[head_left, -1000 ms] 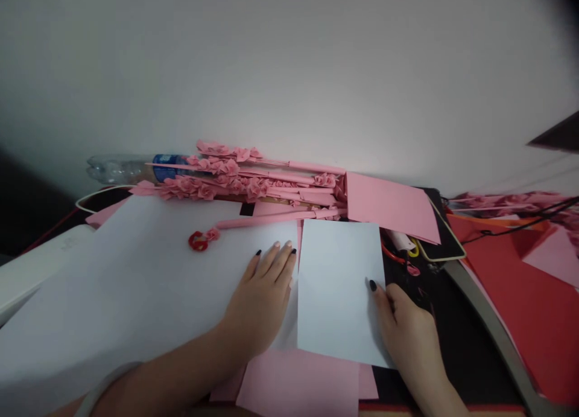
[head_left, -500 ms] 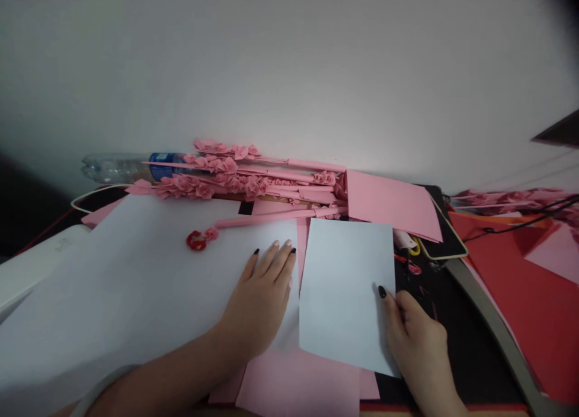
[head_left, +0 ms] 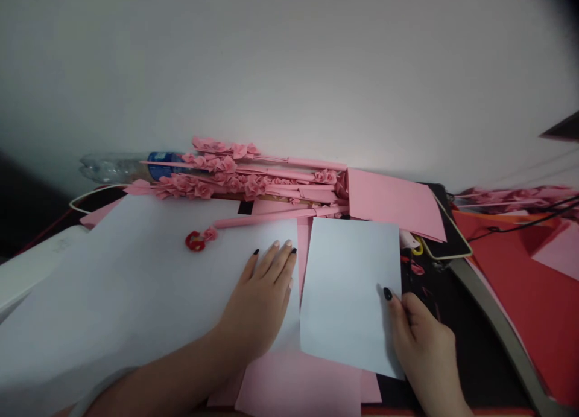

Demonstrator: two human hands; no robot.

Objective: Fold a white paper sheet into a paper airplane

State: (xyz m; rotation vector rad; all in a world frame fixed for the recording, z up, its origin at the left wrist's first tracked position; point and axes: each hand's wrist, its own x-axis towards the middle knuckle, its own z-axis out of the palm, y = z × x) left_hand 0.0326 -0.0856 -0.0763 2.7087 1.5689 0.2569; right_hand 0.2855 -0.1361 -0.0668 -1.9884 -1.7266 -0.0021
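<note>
My left hand [head_left: 260, 302] lies flat, fingers stretched out, on a large sheet of white paper [head_left: 149, 284] near its right edge. In my right hand [head_left: 423, 335] a smaller white paper sheet [head_left: 348, 284] is pinched at its right edge, the thumb on top and the other fingers mostly hidden. Its left edge runs beside the large sheet, a narrow gap between them. Below both lie pink paper sheets [head_left: 303, 384]. A small red and pink paper flower [head_left: 199, 239] rests on the large sheet beyond my left hand.
Several pink paper flower stems [head_left: 271, 178] lie along the wall, by a plastic bottle [head_left: 115, 166]. A folded pink sheet [head_left: 393, 203] sits at their right, over a dark phone-like slab [head_left: 446, 239]. Red paper [head_left: 534, 296] lies at the far right.
My right hand has moved slightly right with the smaller white sheet, widening the gap to the large sheet a little. My left hand stays in place.
</note>
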